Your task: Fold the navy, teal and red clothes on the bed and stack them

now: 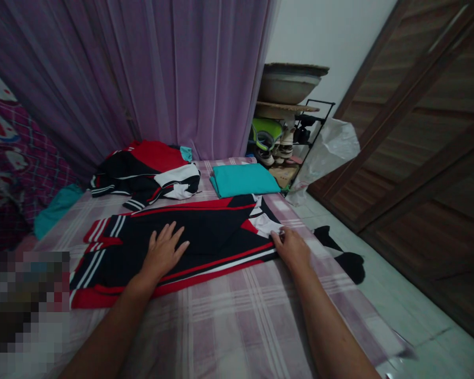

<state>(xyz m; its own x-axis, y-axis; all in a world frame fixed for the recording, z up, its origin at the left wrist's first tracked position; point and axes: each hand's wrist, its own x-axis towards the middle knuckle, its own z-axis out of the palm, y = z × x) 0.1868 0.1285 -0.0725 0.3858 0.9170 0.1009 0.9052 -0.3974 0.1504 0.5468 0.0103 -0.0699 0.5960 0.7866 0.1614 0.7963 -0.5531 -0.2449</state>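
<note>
A navy tracksuit garment (213, 231) with red and white stripes lies flat on the bed, its striped ribbed ends to the left. Whether it is a jacket or trousers I cannot tell. My left hand (164, 252) rests on its dark middle, palm down with fingers spread. At the right end, by a white and red patch, my right hand (294, 247) has its fingers closed on the garment's edge. Behind it lie a crumpled red, black and white jacket (154, 168) and a folded turquoise cloth (245, 180).
The bed has a purple-and-white checked sheet (229, 316). A purple curtain (181, 79) hangs behind. At the back right, a rack (319, 123) holds shoes and basins, beside a plastic bag (332, 147). Dark items (349, 263) lie on the floor before a wooden wardrobe (414, 131).
</note>
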